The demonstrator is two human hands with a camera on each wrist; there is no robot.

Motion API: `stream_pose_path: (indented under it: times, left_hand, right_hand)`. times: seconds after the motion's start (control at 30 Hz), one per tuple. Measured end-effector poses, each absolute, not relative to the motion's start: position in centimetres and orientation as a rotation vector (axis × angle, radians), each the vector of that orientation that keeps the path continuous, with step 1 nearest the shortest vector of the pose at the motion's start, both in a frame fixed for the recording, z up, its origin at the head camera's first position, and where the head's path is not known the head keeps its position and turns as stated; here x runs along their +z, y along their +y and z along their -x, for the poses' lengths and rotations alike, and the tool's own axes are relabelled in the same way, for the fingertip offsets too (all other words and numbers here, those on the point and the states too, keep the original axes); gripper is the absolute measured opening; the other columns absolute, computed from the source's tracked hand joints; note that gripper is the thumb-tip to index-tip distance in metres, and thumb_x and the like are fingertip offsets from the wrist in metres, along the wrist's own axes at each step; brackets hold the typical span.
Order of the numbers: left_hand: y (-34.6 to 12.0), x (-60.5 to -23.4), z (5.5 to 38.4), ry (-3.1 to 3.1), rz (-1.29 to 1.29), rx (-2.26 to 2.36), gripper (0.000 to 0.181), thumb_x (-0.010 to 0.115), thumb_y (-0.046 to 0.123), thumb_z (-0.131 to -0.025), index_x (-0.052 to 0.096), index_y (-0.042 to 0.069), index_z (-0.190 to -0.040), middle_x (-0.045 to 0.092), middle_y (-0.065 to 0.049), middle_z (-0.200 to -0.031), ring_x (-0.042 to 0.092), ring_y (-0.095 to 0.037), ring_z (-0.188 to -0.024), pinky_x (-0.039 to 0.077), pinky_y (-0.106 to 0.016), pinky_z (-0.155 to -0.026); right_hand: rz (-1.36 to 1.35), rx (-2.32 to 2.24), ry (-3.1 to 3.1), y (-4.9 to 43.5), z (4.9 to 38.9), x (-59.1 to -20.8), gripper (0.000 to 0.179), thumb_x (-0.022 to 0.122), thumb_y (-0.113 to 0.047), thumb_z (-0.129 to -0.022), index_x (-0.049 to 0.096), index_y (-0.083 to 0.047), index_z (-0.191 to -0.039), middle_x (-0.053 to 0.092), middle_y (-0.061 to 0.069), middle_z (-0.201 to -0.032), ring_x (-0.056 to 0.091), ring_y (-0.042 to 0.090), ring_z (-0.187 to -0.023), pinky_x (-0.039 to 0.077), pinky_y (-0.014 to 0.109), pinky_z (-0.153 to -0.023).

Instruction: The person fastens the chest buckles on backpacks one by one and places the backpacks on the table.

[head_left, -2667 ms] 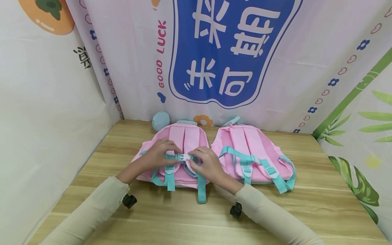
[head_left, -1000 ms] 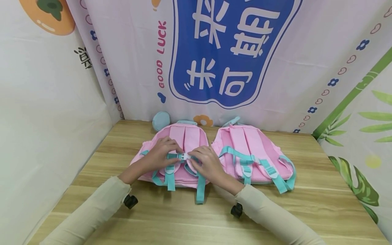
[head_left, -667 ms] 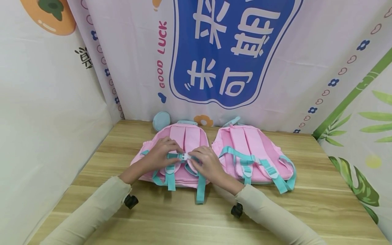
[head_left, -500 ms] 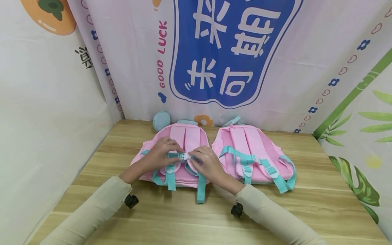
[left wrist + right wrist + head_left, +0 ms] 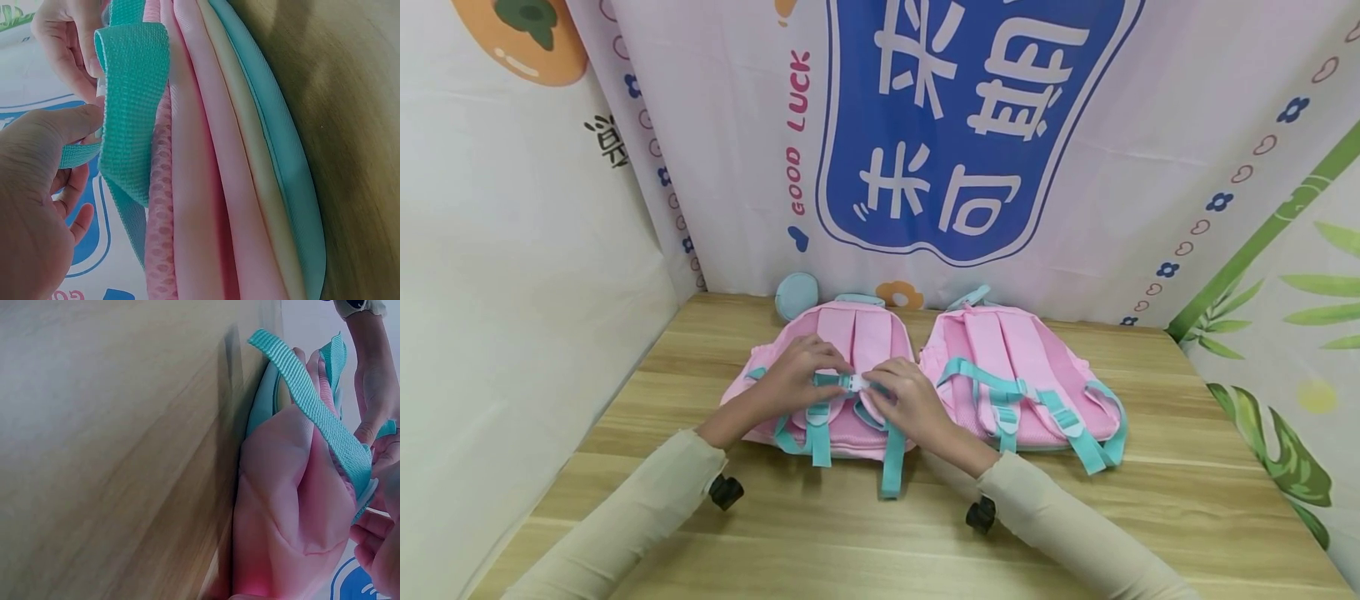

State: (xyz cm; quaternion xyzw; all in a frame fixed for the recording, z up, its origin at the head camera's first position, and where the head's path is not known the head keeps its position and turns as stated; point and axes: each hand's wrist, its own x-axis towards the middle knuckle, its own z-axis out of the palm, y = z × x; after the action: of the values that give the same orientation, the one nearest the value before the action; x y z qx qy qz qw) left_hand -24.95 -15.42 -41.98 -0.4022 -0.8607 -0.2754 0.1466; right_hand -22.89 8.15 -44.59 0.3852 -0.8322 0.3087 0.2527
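Note:
A pink backpack (image 5: 874, 333) with teal webbing straps lies back-panel up on the table. Over its shoulder straps, a white side-release buckle (image 5: 856, 383) on teal webbing is held between both hands. My left hand (image 5: 801, 373) pinches the buckle's left end between thumb and fingers. From the other side my right hand (image 5: 913, 402) pinches the right end. In the left wrist view a teal strap loop (image 5: 134, 106) hides most of the buckle. A loose strap end (image 5: 306, 394) crosses the pack's side in the right wrist view. Whether the buckle halves are latched I cannot tell.
A second pink backpack (image 5: 1026, 333) lies close on the right, its teal chest strap (image 5: 985, 379) lying across it. A round light-blue piece (image 5: 796, 296) sits behind the left pack. The wooden table (image 5: 850, 542) meets printed cloth walls (image 5: 737, 167) at its back and sides.
The prongs visible between the buckle halves earlier show less now, and the halves sit closer together. My left hand has shifted slightly right; the right hand barely moved.

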Motion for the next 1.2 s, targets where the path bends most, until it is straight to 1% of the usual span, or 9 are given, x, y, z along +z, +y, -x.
stream_pose_path:
  times: [0.23,0.43,0.63,0.93,1.07,1.2]
  left_hand:
    - [-15.2,-41.9,24.9,-2.488,1.154,-0.800,0.024,0.088,0.013,-0.079,0.081,0.010,-0.102,0.075,0.000,-0.097,0.056,-0.018,-0.096,0.044,-0.038,-0.087]
    - [-15.2,-41.7,24.9,-2.489,1.157,-0.772,0.023,0.087,0.012,-0.079,0.081,0.010,-0.101,0.074,-0.001,-0.096,0.056,-0.019,-0.096,0.044,-0.042,-0.090]
    - [-15.2,-41.7,24.8,-2.498,1.156,-0.744,0.022,0.088,0.013,-0.079,0.081,0.010,-0.100,0.074,-0.001,-0.096,0.056,-0.019,-0.095,0.044,-0.043,-0.090]
    - [-15.2,-41.2,24.5,-2.556,1.146,-0.702,0.022,0.088,0.017,-0.078,0.080,0.013,-0.099,0.075,0.001,-0.097,0.059,-0.020,-0.100,0.045,-0.049,-0.097]
    - [-15.6,-40.9,24.3,-2.563,1.141,-0.701,0.021,0.086,0.019,-0.079,0.080,0.015,-0.099,0.074,0.001,-0.096,0.060,-0.021,-0.100,0.047,-0.047,-0.093]
    - [-15.9,-40.7,24.4,-2.517,1.157,-0.713,0.019,0.085,0.019,-0.079,0.080,0.013,-0.097,0.075,-0.001,-0.095,0.061,-0.021,-0.097,0.050,-0.043,-0.087]
  right_hand:
    - [-1.046,0.845,-2.281,8.1,22.8,-44.6,0.020,0.079,-0.006,-0.087,0.078,-0.003,-0.107,0.075,0.007,-0.102,0.066,0.020,-0.097,0.057,0.030,-0.084]
    - [-1.044,0.850,-2.286,8.1,22.8,-44.5,0.020,0.079,-0.006,-0.087,0.078,-0.003,-0.106,0.075,0.007,-0.101,0.066,0.020,-0.095,0.056,0.029,-0.081]
    - [-1.054,0.845,-2.287,8.1,22.7,-44.4,0.019,0.080,-0.007,-0.086,0.078,-0.003,-0.105,0.075,0.007,-0.100,0.066,0.020,-0.094,0.055,0.029,-0.079]
    - [-1.054,0.805,-2.297,8.1,22.9,-44.7,0.019,0.081,-0.011,-0.086,0.078,-0.007,-0.104,0.076,0.004,-0.098,0.067,0.019,-0.094,0.055,0.033,-0.082]
    - [-1.060,0.810,-2.301,8.0,22.9,-44.8,0.018,0.081,-0.013,-0.087,0.078,-0.008,-0.104,0.076,0.004,-0.099,0.068,0.019,-0.096,0.055,0.035,-0.085]
    - [-1.068,0.818,-2.302,8.0,22.8,-44.7,0.018,0.079,-0.014,-0.088,0.078,-0.008,-0.105,0.076,0.004,-0.101,0.068,0.020,-0.098,0.055,0.037,-0.089]
